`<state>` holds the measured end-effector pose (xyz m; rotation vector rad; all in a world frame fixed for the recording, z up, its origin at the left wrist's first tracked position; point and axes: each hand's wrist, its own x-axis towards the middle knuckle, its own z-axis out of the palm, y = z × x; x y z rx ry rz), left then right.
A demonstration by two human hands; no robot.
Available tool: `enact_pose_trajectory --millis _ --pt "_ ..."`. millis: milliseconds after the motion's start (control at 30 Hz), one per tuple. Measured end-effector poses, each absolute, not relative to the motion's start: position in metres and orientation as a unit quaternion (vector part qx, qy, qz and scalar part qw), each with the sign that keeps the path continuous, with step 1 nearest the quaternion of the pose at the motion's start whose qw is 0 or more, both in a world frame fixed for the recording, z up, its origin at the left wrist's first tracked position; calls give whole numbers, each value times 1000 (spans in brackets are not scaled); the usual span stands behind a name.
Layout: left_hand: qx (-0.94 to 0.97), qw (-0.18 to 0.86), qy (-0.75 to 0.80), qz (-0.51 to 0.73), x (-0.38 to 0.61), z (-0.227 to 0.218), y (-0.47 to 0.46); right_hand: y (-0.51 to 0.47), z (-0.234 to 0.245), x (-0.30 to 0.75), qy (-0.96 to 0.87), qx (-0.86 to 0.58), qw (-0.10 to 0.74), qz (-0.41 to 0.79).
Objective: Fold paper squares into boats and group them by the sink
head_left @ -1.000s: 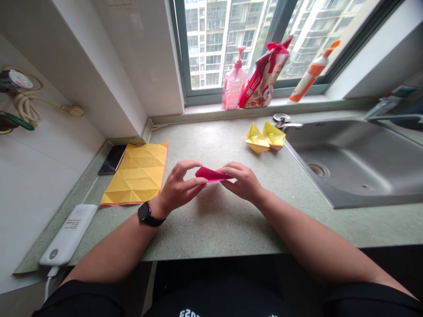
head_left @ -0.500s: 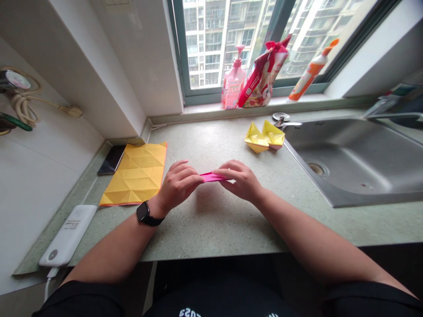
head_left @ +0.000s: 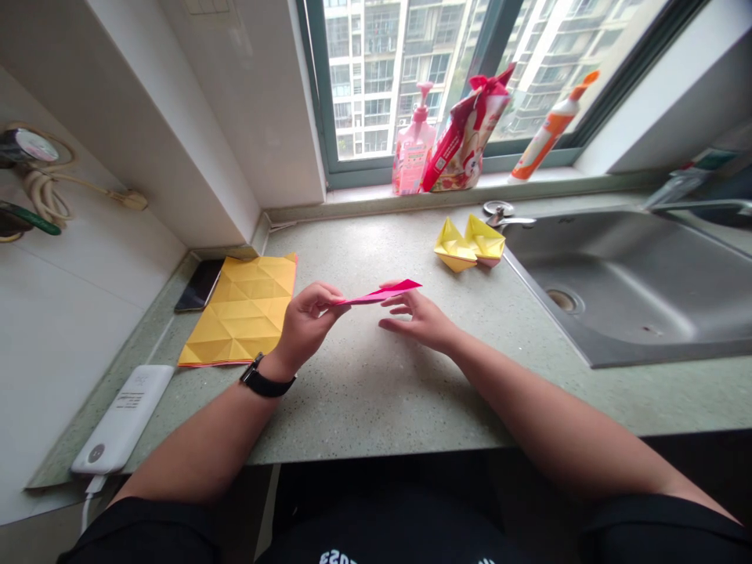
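My left hand (head_left: 306,327) pinches one end of a narrow, folded strip of magenta paper (head_left: 381,294) between thumb and fingers. The strip sticks out to the right, almost level. My right hand (head_left: 417,319) sits just below the strip's far end, its fingers spread and apart from the paper as far as I can see. To the left of my left hand lies a creased yellow paper sheet (head_left: 240,309) with a pink edge. Two yellow origami boats (head_left: 468,244) stand together beyond my right hand.
The speckled stone countertop (head_left: 376,399) holds a black phone (head_left: 198,285) and a white power bank (head_left: 122,419). A steel sink (head_left: 623,294) lies on the right. A pink pump bottle (head_left: 413,149), a printed bag (head_left: 467,137) and an orange-capped tube (head_left: 549,129) stand on the windowsill.
My right hand has let go of the magenta paper and opened, moving slightly right. The paper now slants up to the right, held only by my left hand.
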<state>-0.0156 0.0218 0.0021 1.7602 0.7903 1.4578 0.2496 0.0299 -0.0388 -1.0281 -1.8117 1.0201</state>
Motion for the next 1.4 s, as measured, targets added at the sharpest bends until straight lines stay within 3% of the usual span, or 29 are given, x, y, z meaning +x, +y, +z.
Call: enact_pose_trajectory --millis 100,267,633,833,1233,1400 --pt "691 398 281 534 -13 2 19 26 -36 243 -722 -367 400 429" --pt "725 407 273 484 -10 0 19 23 -28 241 -735 -346 451 370" --pt "817 126 313 468 -17 0 19 27 -25 250 -784 -359 465 203" --pt "834 97 276 468 -22 -3 21 28 -30 255 -799 -354 464 146" --pt "893 86 335 286 -29 -23 40 40 -47 259 -859 -365 332 138" --pt "908 41 322 266 -28 -26 41 41 -48 258 -867 -371 322 80"
